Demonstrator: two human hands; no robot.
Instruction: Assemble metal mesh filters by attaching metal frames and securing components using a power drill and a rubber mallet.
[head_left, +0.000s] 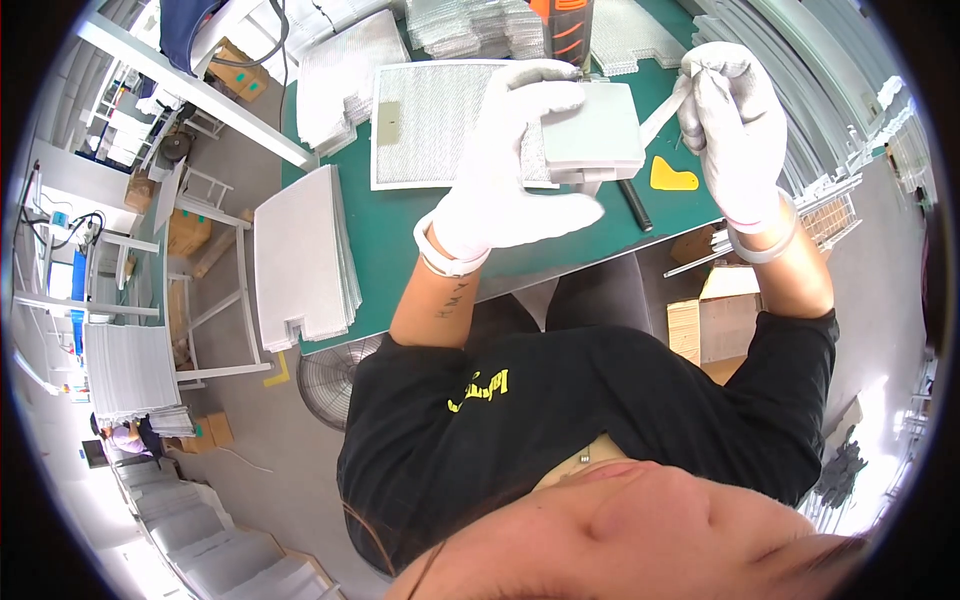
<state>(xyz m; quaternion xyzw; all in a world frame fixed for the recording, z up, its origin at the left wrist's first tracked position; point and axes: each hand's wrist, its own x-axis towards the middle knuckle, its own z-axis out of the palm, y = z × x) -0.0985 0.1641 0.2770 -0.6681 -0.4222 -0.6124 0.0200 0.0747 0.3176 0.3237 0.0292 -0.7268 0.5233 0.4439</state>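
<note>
One white box (600,128) beside the spread left hand (508,165); right hand (735,135) pinches white strip (661,117)

head: fisheye on wearer's head | faces down | close above gloved fingers (548,98), green table (380,230)

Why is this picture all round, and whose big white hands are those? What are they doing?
It's round because a wide, bendy-looking lens, worn on a person's head, is looking down. There's no robot: those are that person's own hands in white gloves. The left hand curls beside a pale box; I can't tell how firmly it grips. The right hand pinches a thin white strip. On the green table are a stack of white sheets, a framed panel, a small yellow piece and a dark stick.
</note>
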